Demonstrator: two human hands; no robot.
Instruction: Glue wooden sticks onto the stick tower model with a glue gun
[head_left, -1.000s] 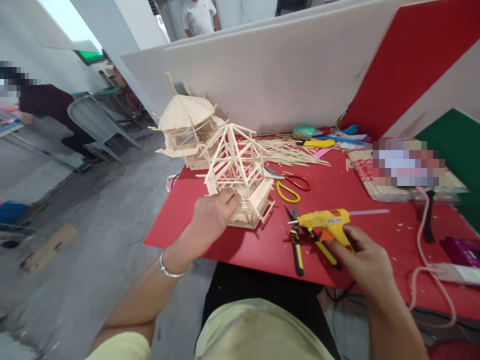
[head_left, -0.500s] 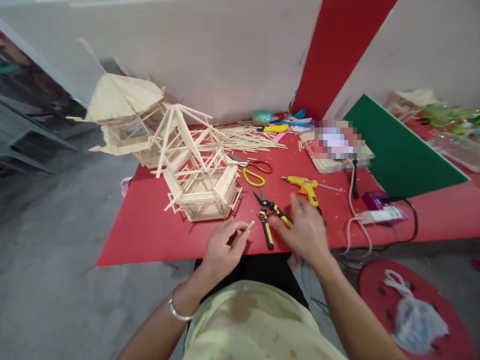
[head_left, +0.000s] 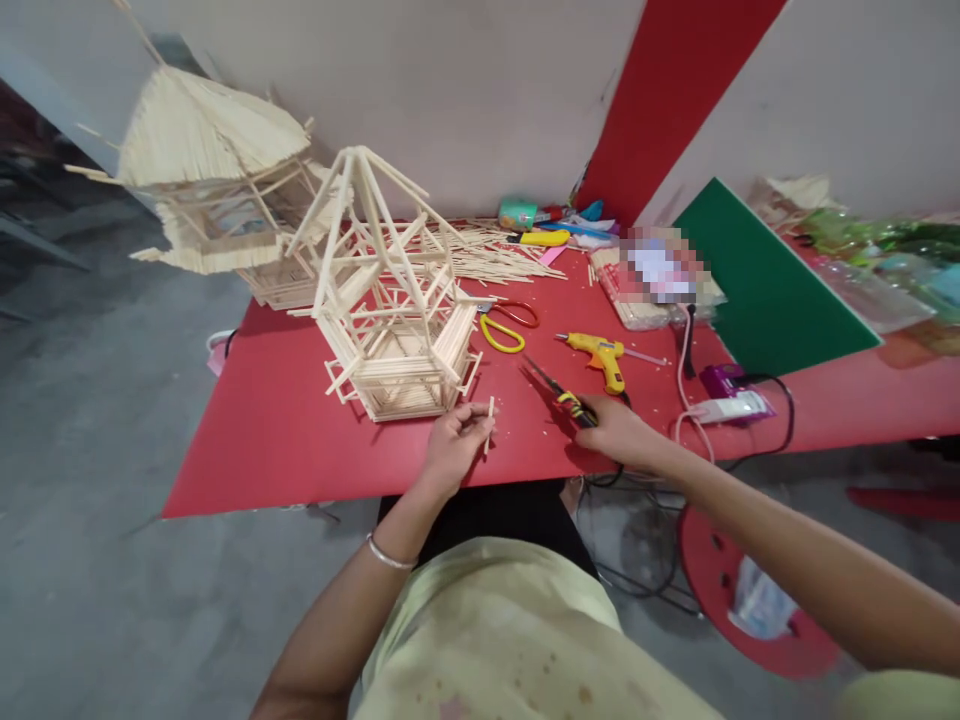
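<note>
Between the fingertips of my left hand [head_left: 451, 445] is a short wooden stick [head_left: 490, 426], held close to upright near the table's front edge. My right hand [head_left: 616, 432] is wrapped around the handles of black-and-yellow pliers or cutters [head_left: 564, 398], whose pointed end is angled up and left. Just beyond my left hand stands a model house frame [head_left: 405, 330] made of thin sticks, with an open peaked roof. A yellow glue gun [head_left: 604, 355] lies behind my right hand. Scissors [head_left: 504, 338] with one red and one yellow handle lie beside the frame.
A second stick model [head_left: 217, 170] with a covered roof stands at the back left. Loose sticks [head_left: 487, 255] are heaped along the wall. To the right are a green board [head_left: 772, 285], a power strip [head_left: 731, 408] with cables, and a red stool [head_left: 787, 650] below.
My right hand has closed on the pliers or cutters and lifted them off the table. The stick in my left hand has turned from slanted to nearly upright. The view has shifted slightly.
</note>
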